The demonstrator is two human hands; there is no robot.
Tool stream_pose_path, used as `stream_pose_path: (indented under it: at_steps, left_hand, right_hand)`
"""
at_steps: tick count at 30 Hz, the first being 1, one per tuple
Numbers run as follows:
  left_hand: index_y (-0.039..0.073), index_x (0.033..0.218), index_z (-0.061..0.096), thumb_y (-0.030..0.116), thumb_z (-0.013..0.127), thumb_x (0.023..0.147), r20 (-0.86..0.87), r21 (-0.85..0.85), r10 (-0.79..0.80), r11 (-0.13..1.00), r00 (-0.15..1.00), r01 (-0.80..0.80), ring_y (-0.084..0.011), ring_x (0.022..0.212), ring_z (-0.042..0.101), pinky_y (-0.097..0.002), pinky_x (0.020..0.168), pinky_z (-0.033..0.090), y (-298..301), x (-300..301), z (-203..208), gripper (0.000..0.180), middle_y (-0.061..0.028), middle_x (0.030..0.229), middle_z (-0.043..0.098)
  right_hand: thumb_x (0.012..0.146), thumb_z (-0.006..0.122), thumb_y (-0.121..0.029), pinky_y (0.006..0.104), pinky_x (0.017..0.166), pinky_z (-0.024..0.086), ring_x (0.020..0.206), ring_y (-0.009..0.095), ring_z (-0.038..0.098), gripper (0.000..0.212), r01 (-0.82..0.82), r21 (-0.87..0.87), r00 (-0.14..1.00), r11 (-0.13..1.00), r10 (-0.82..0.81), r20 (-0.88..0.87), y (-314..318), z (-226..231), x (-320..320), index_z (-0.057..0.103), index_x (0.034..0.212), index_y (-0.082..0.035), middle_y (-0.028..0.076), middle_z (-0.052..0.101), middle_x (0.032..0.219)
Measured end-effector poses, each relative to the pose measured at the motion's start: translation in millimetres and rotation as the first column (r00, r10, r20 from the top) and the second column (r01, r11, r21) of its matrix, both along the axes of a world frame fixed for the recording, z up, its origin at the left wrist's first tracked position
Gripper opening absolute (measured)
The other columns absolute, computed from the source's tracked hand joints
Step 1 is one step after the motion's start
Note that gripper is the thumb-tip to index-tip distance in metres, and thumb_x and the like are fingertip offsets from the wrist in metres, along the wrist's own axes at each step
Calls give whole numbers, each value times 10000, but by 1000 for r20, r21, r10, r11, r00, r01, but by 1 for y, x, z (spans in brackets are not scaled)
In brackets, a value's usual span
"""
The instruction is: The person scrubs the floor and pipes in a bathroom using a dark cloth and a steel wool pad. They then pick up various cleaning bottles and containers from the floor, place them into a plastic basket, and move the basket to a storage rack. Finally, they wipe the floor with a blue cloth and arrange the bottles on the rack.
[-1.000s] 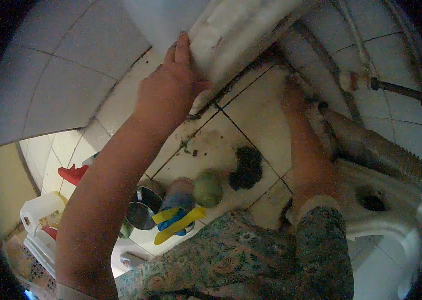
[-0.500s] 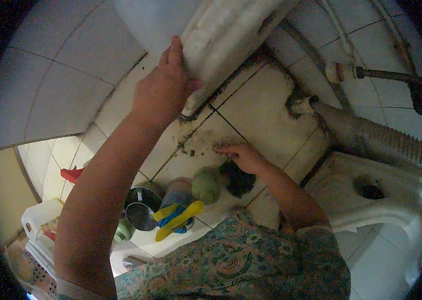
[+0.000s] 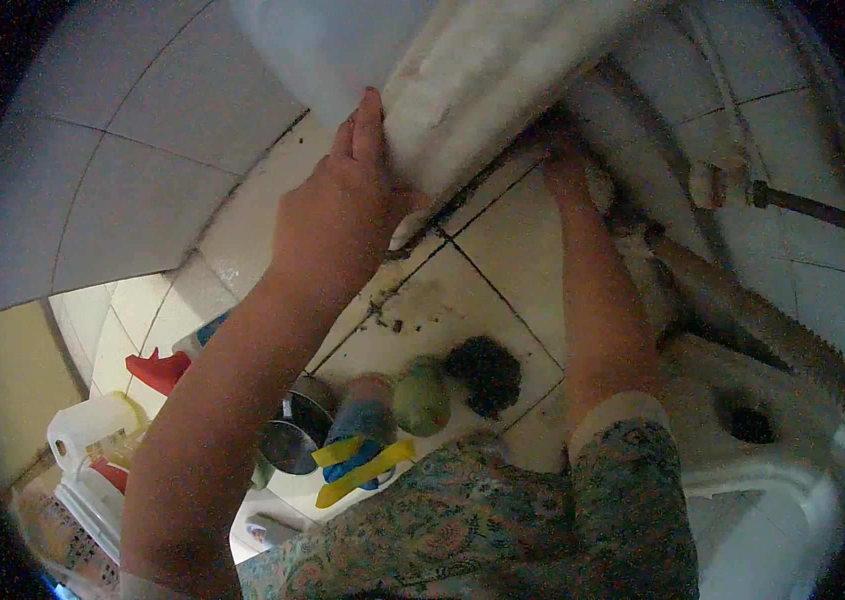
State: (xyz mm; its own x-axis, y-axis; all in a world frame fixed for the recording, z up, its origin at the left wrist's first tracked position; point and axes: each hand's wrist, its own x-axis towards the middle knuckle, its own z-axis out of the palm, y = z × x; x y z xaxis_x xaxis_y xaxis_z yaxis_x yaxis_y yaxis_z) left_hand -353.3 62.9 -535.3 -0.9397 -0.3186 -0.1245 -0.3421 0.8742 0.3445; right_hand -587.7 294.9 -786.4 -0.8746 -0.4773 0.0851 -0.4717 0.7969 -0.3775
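Both hands work here: left hand (image 3: 338,215) grips a white ribbed plastic panel (image 3: 483,90); right hand (image 3: 565,160) is tucked beneath it, grip unclear, above grimy glazed tiles (image 3: 503,250).

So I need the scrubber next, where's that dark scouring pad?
In the head view, the dark scouring pad lies on the tiled floor low in the middle, right of the green sponge.

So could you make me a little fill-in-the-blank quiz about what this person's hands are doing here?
1. The left hand grips the edge of a big ____ appliance tipped up off the floor.
2. The right hand reaches ____ that appliance.
3. The dark scrubber lies on the tiled ____.
4. Beside it sits a round ____ sponge.

Missing words: white; under; floor; green
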Motion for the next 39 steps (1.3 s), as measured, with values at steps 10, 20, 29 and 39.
stream_pose_path:
  at_steps: [10, 20, 29, 39]
  left_hand:
    - [23, 1408, 165, 276, 714, 754, 17, -3, 7, 1000, 1000, -6, -345, 1002, 591, -438, 733, 529, 1, -1, 1, 891, -160, 1319, 451]
    - [40, 1396, 201, 298, 725, 743, -125, -61, -50, 997, 991, 42, -351, 1032, 582, -447, 795, 512, 1, 0, -6, 876, -156, 1283, 481]
    - [44, 1383, 244, 316, 705, 760, -174, -34, -83, 996, 981, 78, -364, 1028, 583, -456, 839, 489, -11, 1, -13, 821, -164, 1281, 496]
    - [86, 1368, 357, 159, 636, 840, -333, 214, -69, 966, 940, 147, -327, 1100, 553, -407, 936, 438, 9, 65, 32, 602, -163, 1363, 399]
  right_hand:
    - [749, 532, 82, 349, 958, 409, 1115, 241, 513, 482, 18, -476, 967, 879, 106, 233, -37, 35, 102, 581, 1201, -79, 92, 553, 1234]
    - [610, 501, 118, 412, 928, 414, 1035, 332, 524, 552, -178, -208, 959, 962, 123, -254, -27, 10, 107, 639, 1103, -88, 127, 586, 1129]
    - [789, 516, 20, 374, 885, 453, 1043, 302, 530, 425, -541, -203, 776, 816, 578, 253, -49, 50, 250, 596, 1188, -103, 119, 546, 1154]
    - [869, 552, -41, 313, 805, 456, 887, 172, 540, 307, 506, -714, 848, 483, -130, 514, 246, -3, 181, 642, 1144, -141, 59, 546, 1025]
